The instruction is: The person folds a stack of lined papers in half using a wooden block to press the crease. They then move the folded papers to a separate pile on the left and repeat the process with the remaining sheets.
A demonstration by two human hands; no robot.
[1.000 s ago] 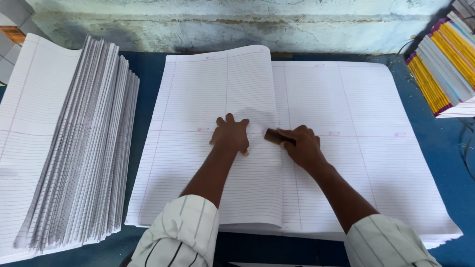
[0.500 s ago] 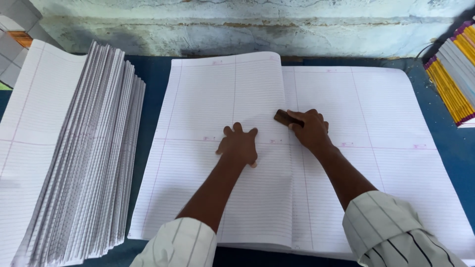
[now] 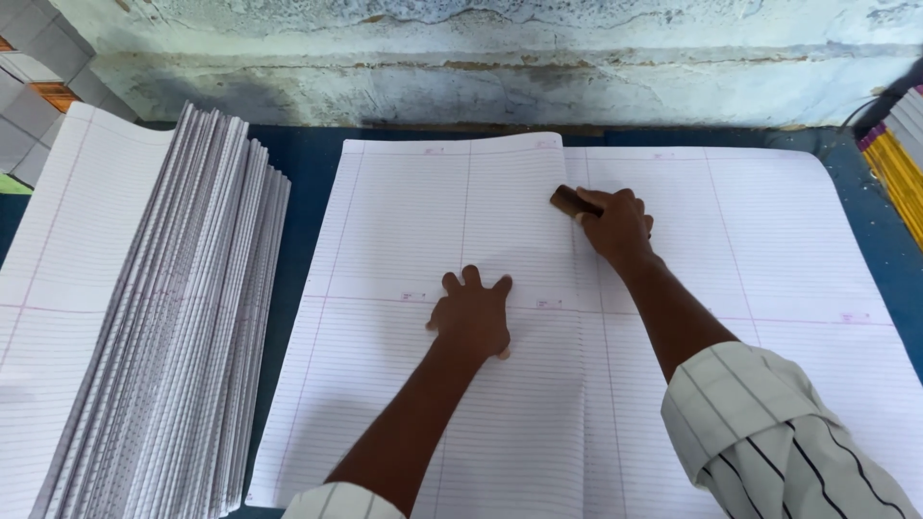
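Higher up the fold now, right hand (image 3: 615,226) clenches a wooden block (image 3: 567,200); left hand (image 3: 471,317) flat, released, on ruled sheets (image 3: 404,221) covering blue table (image 3: 303,159).

At nine o'clock I see a tall stack of folded ruled sheets (image 3: 163,317), edges fanned and leaning left. It sits on a blue tabletop (image 3: 308,159). At twelve o'clock runs a worn, stained plaster wall (image 3: 481,58). At ten o'clock there are grey tiles (image 3: 38,86). At two o'clock, a pile of coloured-edge notebooks (image 3: 894,159) lies partly out of view.

Left hand (image 3: 471,317) flat, splayed; right hand (image 3: 615,223) clenched.
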